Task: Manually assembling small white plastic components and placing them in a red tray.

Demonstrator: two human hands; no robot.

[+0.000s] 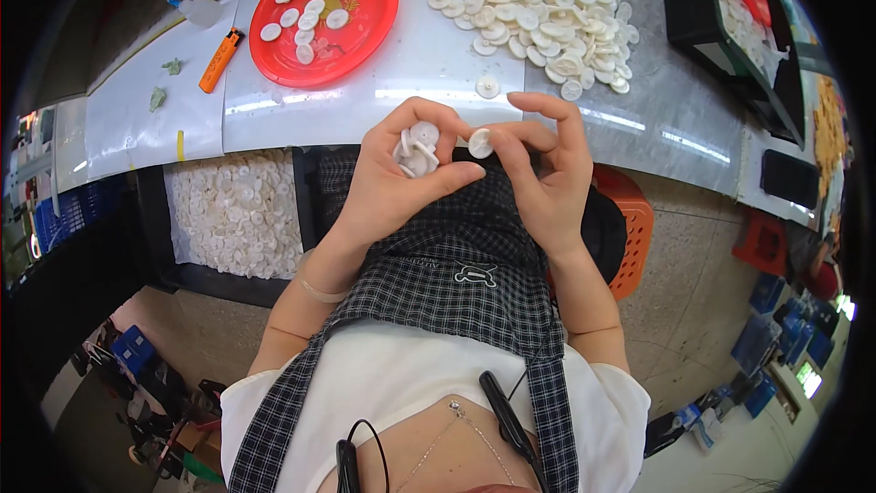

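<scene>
Holding a small cluster of white discs [418, 152], the left hand [383, 184] curls its fingers around them, with several discs stacked loosely at odd angles between palm and fingers. Right hand [555, 187]: pinching one single disc [480, 143] between thumb and fingertip, another finger raised clear of it. The pinched disc sits between the two hands, just beside the left fingertips; whether these touch it, cannot tell. Both hands are at the near edge of the worktable [306, 119], above the lap of a dark checked apron [429, 288].

Surroundings: directly beyond the hands, one lone disc [487, 87] lies flat on the table. Behind it, toward the right, a large heap of discs [538, 14] spreads over the surface. Far left of the heap, a round red plate [374, 36] carries several more discs, some overlapping. An orange lighter [220, 61] lies just left of the plate. Below table level, to the left, a dark-framed tray [228, 283] is filled with similar pale pieces. At right, a black bin [712, 41] stands on the table, and an orange perforated stool [634, 237] shows beneath.
</scene>
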